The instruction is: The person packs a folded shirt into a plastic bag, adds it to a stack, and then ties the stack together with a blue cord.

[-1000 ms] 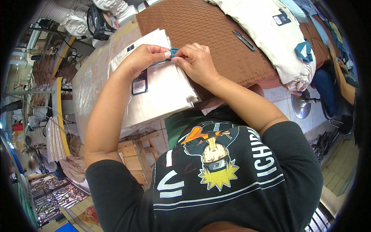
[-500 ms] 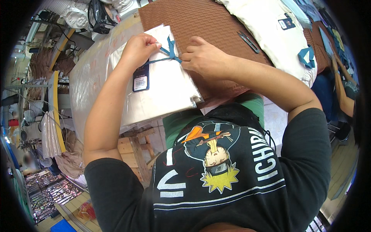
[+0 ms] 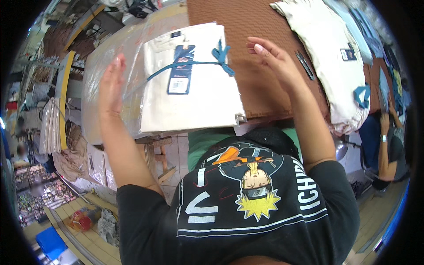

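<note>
Your landmark is the folded cream garment bundle point(image 3: 190, 88), which lies flat on clear plastic sheeting point(image 3: 101, 75), its right part reaching onto the brown woven mat point(image 3: 260, 66). A blue ribbon point(image 3: 185, 65) runs across the bundle's upper half and ends in a knot at its right edge. A dark hang tag point(image 3: 180, 70) with a white lower panel sits under the ribbon, near the bundle's middle.

Your left hand point(image 3: 110, 84) stands just left of the bundle, fingers straight and spread, palm turned toward it, over the plastic sheeting; it grips nothing. Whether it touches the bundle's edge cannot be told. Your right hand point(image 3: 274, 62) hangs just right of the bundle, above the brown mat, fingers extended and loosely apart, holding nothing, close to the ribbon knot but clear of it.

Right of the bundle, beyond your right hand, a small dark clip point(image 3: 304, 65) lies on the mat. Further right lies a second cream garment point(image 3: 331, 57) with a tag and a blue ribbon piece. Another person point(image 3: 388, 150) sits at the far right.
</note>
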`<state>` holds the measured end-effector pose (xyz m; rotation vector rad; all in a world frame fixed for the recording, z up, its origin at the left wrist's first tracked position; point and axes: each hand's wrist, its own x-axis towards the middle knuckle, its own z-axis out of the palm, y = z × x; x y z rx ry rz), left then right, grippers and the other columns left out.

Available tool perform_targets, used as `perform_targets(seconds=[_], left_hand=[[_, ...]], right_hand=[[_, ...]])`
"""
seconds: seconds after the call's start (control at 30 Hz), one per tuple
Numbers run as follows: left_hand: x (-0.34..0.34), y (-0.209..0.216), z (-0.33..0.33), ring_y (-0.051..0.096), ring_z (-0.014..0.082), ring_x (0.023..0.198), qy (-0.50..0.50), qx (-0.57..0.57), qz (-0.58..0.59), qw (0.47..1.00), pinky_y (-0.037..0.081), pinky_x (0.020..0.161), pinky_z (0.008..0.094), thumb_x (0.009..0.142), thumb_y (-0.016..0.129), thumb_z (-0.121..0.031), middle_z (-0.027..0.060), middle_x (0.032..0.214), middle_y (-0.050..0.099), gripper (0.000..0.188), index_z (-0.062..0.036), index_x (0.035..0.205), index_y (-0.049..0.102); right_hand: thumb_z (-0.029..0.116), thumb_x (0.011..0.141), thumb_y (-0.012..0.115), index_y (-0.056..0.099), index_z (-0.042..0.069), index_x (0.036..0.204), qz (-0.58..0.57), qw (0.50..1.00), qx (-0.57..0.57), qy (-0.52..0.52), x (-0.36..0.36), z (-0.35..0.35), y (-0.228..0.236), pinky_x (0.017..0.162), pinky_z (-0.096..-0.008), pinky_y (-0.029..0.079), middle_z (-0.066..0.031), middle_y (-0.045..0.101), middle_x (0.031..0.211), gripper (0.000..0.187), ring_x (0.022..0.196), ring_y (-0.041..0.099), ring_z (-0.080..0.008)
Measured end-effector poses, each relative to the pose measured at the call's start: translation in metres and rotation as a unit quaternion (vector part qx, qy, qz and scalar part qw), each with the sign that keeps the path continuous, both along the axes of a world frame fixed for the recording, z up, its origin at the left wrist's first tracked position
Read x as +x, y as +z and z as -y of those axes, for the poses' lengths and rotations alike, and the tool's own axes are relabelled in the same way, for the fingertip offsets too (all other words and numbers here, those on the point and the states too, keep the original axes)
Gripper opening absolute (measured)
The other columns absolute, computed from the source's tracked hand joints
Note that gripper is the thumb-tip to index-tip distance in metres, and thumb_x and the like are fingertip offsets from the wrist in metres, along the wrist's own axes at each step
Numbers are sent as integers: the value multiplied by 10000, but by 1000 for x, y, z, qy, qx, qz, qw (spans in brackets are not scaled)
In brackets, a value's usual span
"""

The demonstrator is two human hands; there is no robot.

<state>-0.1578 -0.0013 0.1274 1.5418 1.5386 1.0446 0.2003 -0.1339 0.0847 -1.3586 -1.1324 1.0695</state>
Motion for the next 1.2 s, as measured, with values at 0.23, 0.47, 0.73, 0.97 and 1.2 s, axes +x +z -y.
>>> perform_targets(seconds=[0.23,0.47,0.73,0.97,1.2], left_hand=[[20,-86,4,563,221,1009,-97,-214,316,919,447,881,372,888,524,-392,156,1148,546,607,33,1288,355],[58,-49,34,617,180,851,-133,-179,326,919,533,692,303,876,578,-248,136,1022,577,483,31,1223,392],[82,-90,19,483,215,1112,-152,-141,237,949,400,905,306,902,514,-330,174,1235,480,607,32,1339,298],[26,-80,53,394,215,1210,-127,-130,157,971,310,978,367,894,510,-400,116,1340,401,604,-115,1384,301],[53,-87,109,361,201,1233,-83,-137,359,920,301,991,317,899,508,-387,129,1373,351,637,-53,1387,274]], right_hand=[[321,905,519,376,15,1329,-174,984,-9,-34,-75,-40,-28,946,-265,343,-107,485,1251,543,1136,451,-136],[212,894,528,365,-12,1331,-109,994,6,-24,-47,-48,8,851,-193,411,-84,540,1175,518,993,539,-100],[220,866,575,355,3,1337,-150,986,-51,-50,-20,-50,-21,826,-233,446,-121,554,1141,564,971,563,-148],[307,867,572,405,33,1315,99,995,8,-1,15,3,15,1016,-304,291,-118,458,1298,551,1216,401,-191],[286,801,649,184,6,1405,121,985,77,100,-11,63,-19,1064,-323,208,-204,278,1413,812,1327,249,-254]])
